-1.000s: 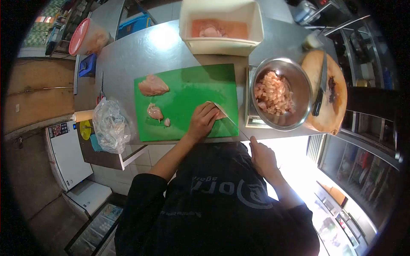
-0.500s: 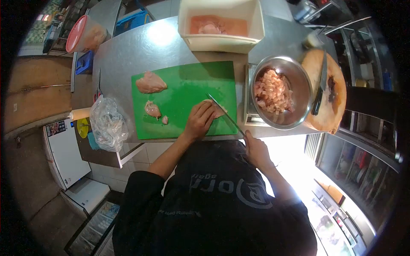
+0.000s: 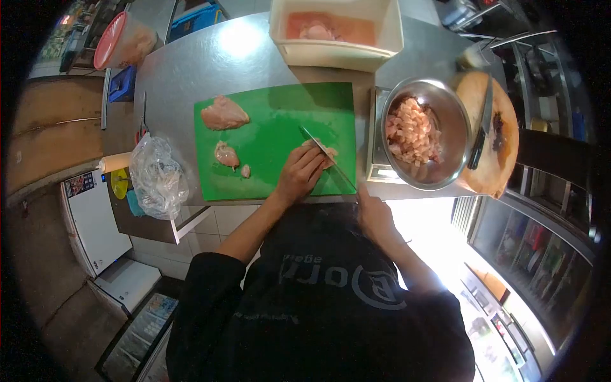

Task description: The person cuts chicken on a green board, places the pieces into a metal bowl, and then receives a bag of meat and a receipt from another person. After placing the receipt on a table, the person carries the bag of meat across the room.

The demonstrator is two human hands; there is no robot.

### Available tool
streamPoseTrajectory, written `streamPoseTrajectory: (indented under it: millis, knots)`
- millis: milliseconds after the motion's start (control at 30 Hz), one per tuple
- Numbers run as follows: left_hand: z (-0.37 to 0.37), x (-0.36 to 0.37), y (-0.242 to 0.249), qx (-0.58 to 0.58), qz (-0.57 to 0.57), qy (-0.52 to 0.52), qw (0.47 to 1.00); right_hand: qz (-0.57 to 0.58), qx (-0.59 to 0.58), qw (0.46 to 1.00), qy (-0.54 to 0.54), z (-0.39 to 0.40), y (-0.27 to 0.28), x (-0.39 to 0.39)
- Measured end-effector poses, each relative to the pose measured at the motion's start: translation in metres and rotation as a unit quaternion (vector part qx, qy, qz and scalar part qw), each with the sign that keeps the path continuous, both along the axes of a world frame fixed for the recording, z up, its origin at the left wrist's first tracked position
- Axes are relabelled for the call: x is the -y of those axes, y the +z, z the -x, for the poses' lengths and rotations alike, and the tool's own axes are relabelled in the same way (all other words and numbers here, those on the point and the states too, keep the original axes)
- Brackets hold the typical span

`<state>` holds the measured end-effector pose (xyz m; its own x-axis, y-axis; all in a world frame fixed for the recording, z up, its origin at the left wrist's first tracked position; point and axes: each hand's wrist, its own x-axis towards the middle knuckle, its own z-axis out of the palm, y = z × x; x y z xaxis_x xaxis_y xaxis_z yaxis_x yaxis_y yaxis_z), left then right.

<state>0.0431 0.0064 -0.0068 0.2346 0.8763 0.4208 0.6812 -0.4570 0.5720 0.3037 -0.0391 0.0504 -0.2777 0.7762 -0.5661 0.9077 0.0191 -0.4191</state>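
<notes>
On the green cutting board (image 3: 267,140), my left hand (image 3: 299,172) presses its closed fingers down on a piece of raw chicken (image 3: 332,152). Most of that piece is hidden by the fingers and the blade. My right hand (image 3: 375,216) is wrapped round the handle of a knife (image 3: 344,175). Its long blade slants up and left across the chicken, right beside my left fingertips. Toward the board's left side lie a large chicken breast (image 3: 224,113), a smaller chicken piece (image 3: 226,155) and a tiny scrap (image 3: 245,170).
Right of the board, a steel bowl (image 3: 455,137) of diced chicken rests on a scale (image 3: 382,173). Beyond it, a second knife (image 3: 485,121) lies on a round wooden block (image 3: 503,159). A white tub (image 3: 337,56) stands behind the board; a plastic bag (image 3: 158,181) sits at left.
The knife has slid forward and to the left over the chicken, its tip now farther past my fingers. My left hand stays on the piece. The whole view has shifted slightly.
</notes>
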Motion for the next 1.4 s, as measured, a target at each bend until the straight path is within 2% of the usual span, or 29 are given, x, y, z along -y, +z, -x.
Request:
streamPoseTrajectory:
  millis: [133, 200, 233, 300, 333, 400, 533, 633, 700, 867, 1100, 1333, 1400]
  knots:
    - [0.0, 0.002, -0.006, -0.01, -0.013, -0.012, 1.0, -0.005, 0.004, 1.0, 0.003, 0.025, -0.023, -0.016]
    - [0.002, 0.001, -0.003, -0.019, -0.017, 0.001, 1.0, -0.061, -0.055, 0.996, -0.025, 0.007, -0.031, 0.0]
    - [0.003, -0.001, -0.001, -0.02, -0.023, 0.003, 1.0, -0.067, -0.056, 0.996, -0.023, 0.002, -0.026, 0.0]
    - [0.003, 0.004, 0.001, -0.007, -0.004, -0.012, 1.0, 0.004, -0.031, 0.999, -0.039, -0.005, -0.015, 0.003]
    - [0.003, 0.006, 0.001, -0.006, -0.007, -0.012, 1.0, 0.001, -0.03, 0.999, -0.039, -0.006, -0.016, 0.002]
    - [0.004, 0.009, 0.001, 0.013, -0.005, -0.002, 1.0, -0.08, -0.046, 0.996, -0.013, -0.005, -0.015, -0.001]
    - [0.006, 0.013, -0.001, 0.017, -0.023, -0.001, 1.0, -0.043, -0.034, 0.997, -0.047, 0.006, 0.007, -0.014]
    - [0.007, 0.013, -0.006, 0.025, -0.022, 0.012, 0.999, -0.028, -0.015, 0.999, -0.032, 0.005, 0.021, -0.01]
    - [0.005, 0.012, -0.007, 0.009, -0.019, 0.019, 1.0, 0.006, 0.0, 1.0, 0.017, 0.0, 0.022, -0.005]
    - [0.005, 0.009, -0.006, 0.009, -0.012, 0.02, 1.0, -0.003, -0.005, 1.0, 0.0, -0.003, 0.034, 0.004]
    - [0.006, 0.01, -0.011, 0.012, 0.009, 0.01, 1.0, -0.007, -0.013, 1.0, 0.015, 0.04, -0.01, -0.023]
    - [0.006, 0.011, -0.009, 0.005, 0.0, 0.032, 0.999, 0.026, -0.027, 0.999, -0.026, -0.002, -0.005, 0.012]
    - [0.006, 0.01, -0.01, 0.016, 0.0, 0.021, 1.0, -0.019, -0.073, 0.996, -0.044, 0.003, -0.009, 0.006]
